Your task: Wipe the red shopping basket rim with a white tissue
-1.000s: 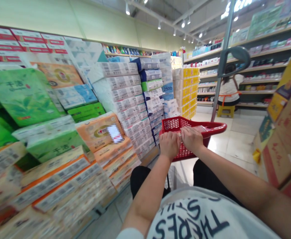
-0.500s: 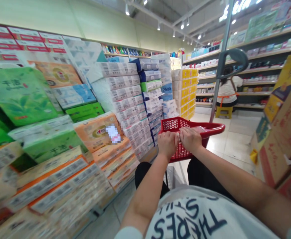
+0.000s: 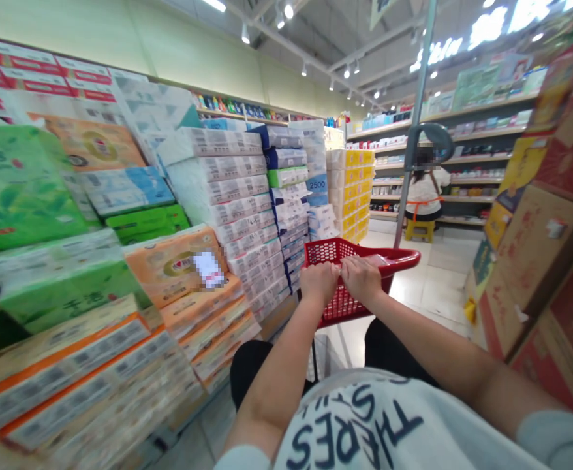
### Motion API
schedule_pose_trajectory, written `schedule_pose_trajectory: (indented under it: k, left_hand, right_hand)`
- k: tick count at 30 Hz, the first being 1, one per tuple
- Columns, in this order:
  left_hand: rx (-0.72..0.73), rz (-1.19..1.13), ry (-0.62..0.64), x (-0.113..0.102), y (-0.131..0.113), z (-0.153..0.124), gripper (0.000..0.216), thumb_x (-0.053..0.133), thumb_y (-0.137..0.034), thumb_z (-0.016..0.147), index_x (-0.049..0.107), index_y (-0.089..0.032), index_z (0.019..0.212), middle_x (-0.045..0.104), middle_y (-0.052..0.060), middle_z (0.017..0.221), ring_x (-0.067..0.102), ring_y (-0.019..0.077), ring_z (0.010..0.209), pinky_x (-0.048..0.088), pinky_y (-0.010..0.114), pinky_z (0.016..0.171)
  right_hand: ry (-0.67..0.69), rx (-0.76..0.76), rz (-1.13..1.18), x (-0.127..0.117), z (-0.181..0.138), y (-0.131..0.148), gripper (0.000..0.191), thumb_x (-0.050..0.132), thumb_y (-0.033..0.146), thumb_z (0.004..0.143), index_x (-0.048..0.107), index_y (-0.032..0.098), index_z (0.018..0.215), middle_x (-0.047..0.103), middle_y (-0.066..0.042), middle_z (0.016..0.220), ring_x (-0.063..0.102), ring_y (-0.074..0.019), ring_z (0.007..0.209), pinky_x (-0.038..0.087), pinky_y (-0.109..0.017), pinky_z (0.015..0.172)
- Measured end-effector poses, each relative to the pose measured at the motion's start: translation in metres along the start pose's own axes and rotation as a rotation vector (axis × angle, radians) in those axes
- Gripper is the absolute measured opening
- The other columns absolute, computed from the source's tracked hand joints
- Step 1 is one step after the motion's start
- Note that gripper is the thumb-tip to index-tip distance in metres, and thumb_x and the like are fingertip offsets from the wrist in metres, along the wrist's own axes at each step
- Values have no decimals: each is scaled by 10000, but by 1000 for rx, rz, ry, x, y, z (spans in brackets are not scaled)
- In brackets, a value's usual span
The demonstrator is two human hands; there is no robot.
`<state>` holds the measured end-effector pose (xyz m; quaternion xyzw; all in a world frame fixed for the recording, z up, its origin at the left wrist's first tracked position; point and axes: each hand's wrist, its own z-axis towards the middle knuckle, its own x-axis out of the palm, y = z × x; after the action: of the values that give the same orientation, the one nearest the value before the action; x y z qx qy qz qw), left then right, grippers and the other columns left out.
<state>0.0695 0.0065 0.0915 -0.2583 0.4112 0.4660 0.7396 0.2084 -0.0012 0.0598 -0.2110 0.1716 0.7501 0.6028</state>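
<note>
A red plastic shopping cart (image 3: pixel 350 305) with perforated walls stands right in front of my body. Side by side, both hands grip its handle at the near edge. My left hand (image 3: pixel 320 282) is closed round the left part of the handle, knuckles up. Close beside it, my right hand (image 3: pixel 361 277) is wrapped on the same handle. Something pale lies in the cart beyond my right hand, too small to name. The handle itself is mostly hidden under my fingers.
On the left, stacked tissue packs (image 3: pixel 237 196) line the aisle. Cardboard boxes (image 3: pixel 541 241) rise on the right. A grey metal pole (image 3: pixel 416 98) stands beyond the cart. Further ahead a person (image 3: pixel 423 192) sits on a yellow stool (image 3: pixel 419 230) before shelves (image 3: pixel 482 140). Pale tiled floor (image 3: pixel 414 300) lies between.
The tissue stacks on the left have come nearer and slid leftward in view. More of the boxes on the right shows. Both hands keep their grip on the cart.
</note>
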Motion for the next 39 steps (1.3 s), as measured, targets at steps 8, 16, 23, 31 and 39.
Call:
schedule_pose_trajectory:
  k: [8, 16, 23, 31, 39]
  left_hand:
    - [302, -15, -262, 18, 12, -24, 296, 417, -332, 950, 564, -245, 1191, 615, 102, 1150, 525, 241, 1115, 350, 407, 965]
    - [39, -20, -31, 8, 0, -5, 418, 267, -352, 992, 642, -174, 940, 671, 102, 886, 628, 222, 830, 416, 379, 789]
    - [127, -21, -154, 12, 3, -15, 361, 292, -345, 989, 626, -209, 991, 661, 81, 973, 600, 224, 928, 396, 389, 845]
    - [183, -47, -194, 15, 4, -19, 298, 344, -335, 978, 609, -224, 1058, 650, 82, 1038, 578, 226, 993, 381, 392, 887]
    - [59, -50, -103, 20, 4, -7, 387, 289, -352, 988, 622, -190, 875, 658, 73, 840, 597, 202, 786, 395, 358, 771]
  right_hand:
    - [-1, 18, -30, 4, 0, -2, 258, 426, 211, 935, 681, 178, 958, 708, -76, 939, 602, -211, 894, 387, -335, 838]
    - [-26, -7, 3, -1, 0, -1, 257, 423, 202, 930, 677, 166, 952, 716, -74, 966, 608, -209, 904, 387, -327, 847]
    - [-17, -22, 9, 2, 0, -2, 252, 431, 195, 925, 677, 152, 961, 716, -74, 977, 611, -211, 913, 391, -328, 843]
    - [-44, -12, 7, 3, -1, -2, 265, 429, 201, 931, 680, 145, 996, 721, -73, 981, 621, -209, 907, 398, -325, 839]
    - [-41, -9, 6, 4, -1, -3, 268, 430, 203, 931, 680, 136, 1001, 720, -75, 982, 624, -213, 918, 397, -332, 840]
